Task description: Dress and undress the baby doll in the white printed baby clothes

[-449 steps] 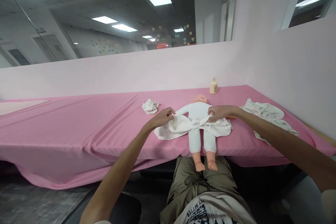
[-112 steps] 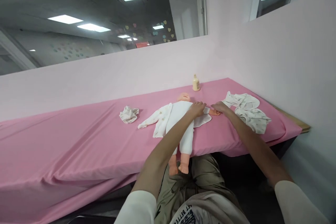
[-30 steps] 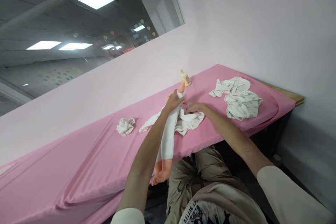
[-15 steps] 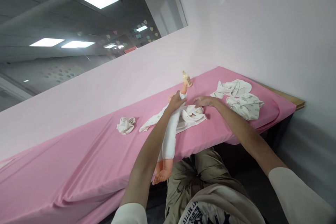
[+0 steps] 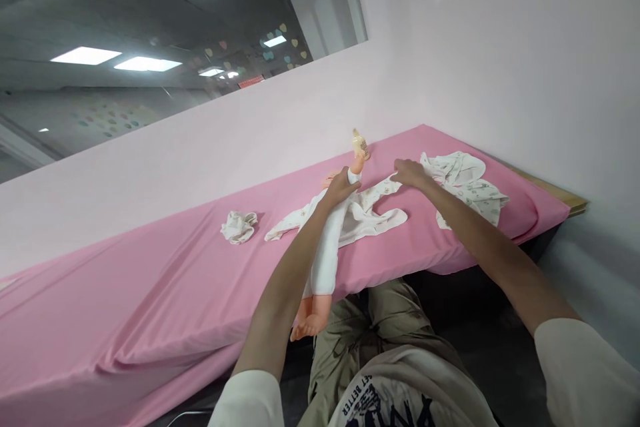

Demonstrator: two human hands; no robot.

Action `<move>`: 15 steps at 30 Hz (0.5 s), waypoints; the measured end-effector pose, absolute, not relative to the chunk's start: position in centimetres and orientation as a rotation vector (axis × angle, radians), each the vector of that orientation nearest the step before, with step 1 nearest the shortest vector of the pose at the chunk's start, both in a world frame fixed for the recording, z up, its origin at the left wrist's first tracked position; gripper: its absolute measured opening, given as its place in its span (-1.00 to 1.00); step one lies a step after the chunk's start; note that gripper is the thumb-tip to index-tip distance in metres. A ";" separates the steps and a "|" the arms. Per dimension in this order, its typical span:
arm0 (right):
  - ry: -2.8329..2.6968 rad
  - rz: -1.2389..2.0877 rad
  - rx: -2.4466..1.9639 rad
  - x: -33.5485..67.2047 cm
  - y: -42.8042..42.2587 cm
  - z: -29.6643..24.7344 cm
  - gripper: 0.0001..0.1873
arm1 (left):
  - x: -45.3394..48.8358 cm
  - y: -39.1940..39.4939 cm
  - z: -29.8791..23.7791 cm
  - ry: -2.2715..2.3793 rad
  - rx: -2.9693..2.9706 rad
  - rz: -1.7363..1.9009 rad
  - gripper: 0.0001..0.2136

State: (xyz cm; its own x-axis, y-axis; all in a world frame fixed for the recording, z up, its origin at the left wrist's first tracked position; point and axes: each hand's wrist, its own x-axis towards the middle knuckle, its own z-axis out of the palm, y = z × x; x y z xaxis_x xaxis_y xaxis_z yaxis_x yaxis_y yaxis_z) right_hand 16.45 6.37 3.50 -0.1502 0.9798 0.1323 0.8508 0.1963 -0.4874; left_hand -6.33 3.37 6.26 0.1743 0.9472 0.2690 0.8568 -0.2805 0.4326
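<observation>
1. Our left arm reaches forward from the lower edge of the view, its left hand (image 5: pixel 340 188) closed around the raised arm of the baby doll (image 5: pixel 326 263), just below the white cuff, so that the small fist points up
2. Our right arm slants in from the lower right, elbow out, and its right hand (image 5: pixel 411 173) is to the right of the doll, palm down, fingers narrowed on the end of one sleeve of the white baby jacket (image 5: pixel 367 223)
3. The doll lies beneath our left forearm, tipped onto its side in a white bodysuit; its head is mostly hidden beyond our left hand, and its bare feet extend past the table edge towards us
4. The jacket is spread on both sides of the doll: one patterned sleeve flat to the left, the body and the other sleeve to the right, that sleeve stretched towards our right hand
5. We count one doll with two feet showing, one jacket with two sleeves, one pump bottle (image 5: pixel 361 145) behind the doll's fist, one crumpled white cloth (image 5: pixel 239 227) well to the left of the doll, and one heap of printed baby clothes (image 5: pixel 483 199) to its right; how many pieces make up that heap we cannot tell
6. Beneath the doll is one pink sheet (image 5: pixel 175 267), draped over the table
</observation>
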 end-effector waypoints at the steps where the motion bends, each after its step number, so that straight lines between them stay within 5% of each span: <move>1: -2.032 0.228 -1.754 16.6 6.2 3.8 -0.66 | -6.3 3.6 6.1 1.754 2.270 0.730 -0.78; 4: -2.041 0.029 -1.711 15.6 5.1 3.9 -0.66 | -6.1 4.1 5.6 1.730 2.323 0.699 -0.78; 11: -2.365 0.586 -1.369 7.2 1.2 1.4 -0.37 | -6.0 3.3 6.3 1.634 2.390 0.795 -0.61; 15: -2.366 0.419 -1.396 4.0 0.3 -0.1 -0.60 | -5.2 2.9 7.1 1.679 2.422 0.701 -0.67</move>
State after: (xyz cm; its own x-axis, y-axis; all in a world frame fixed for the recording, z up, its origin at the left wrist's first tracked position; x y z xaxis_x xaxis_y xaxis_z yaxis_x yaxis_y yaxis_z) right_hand 3.98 0.26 -0.08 -0.4464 0.8812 0.1555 0.7742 0.4675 -0.4267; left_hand -5.19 2.89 7.08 0.2810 0.9093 0.3070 0.8575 -0.3816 0.3452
